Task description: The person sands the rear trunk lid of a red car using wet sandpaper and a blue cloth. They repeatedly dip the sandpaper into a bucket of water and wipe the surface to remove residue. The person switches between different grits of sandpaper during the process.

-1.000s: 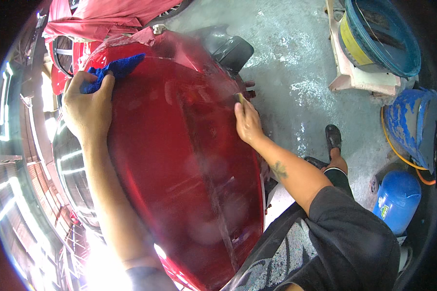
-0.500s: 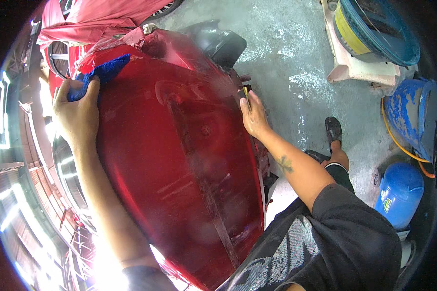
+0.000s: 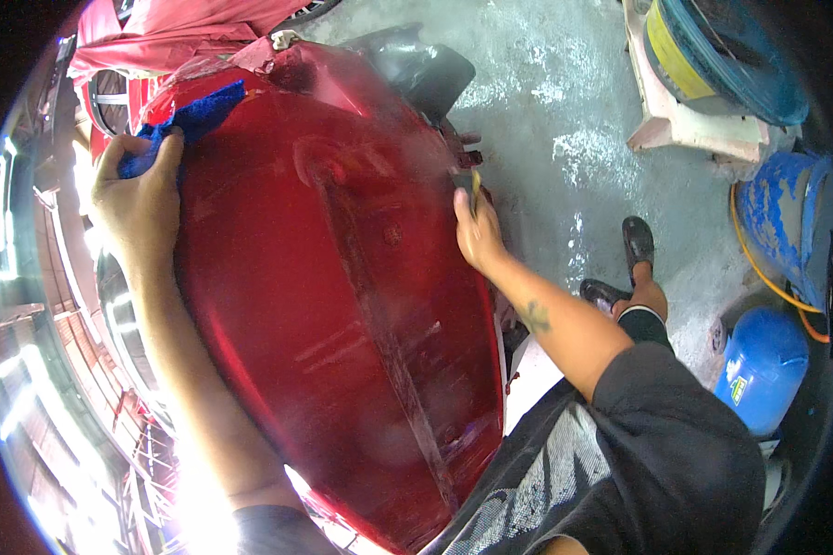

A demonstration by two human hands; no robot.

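Red glossy panel (image 3: 342, 305) runs lengthwise away from the person, left hand (image 3: 139, 208) clamped on blue cloth (image 3: 190, 125) at its far-left edge, right hand (image 3: 477, 231) pinching a small yellowish piece (image 3: 475, 185) at its right edge.

A glossy red car panel (image 3: 342, 305) fills the middle of the frame. At upper left, the left hand (image 3: 139, 208) presses a blue cloth (image 3: 190, 125) against its edge. At centre right, the right hand (image 3: 477, 231) grips the panel's other edge, pinching a small yellow item (image 3: 475, 182). Wet concrete floor (image 3: 565, 111) spreads across the upper right.
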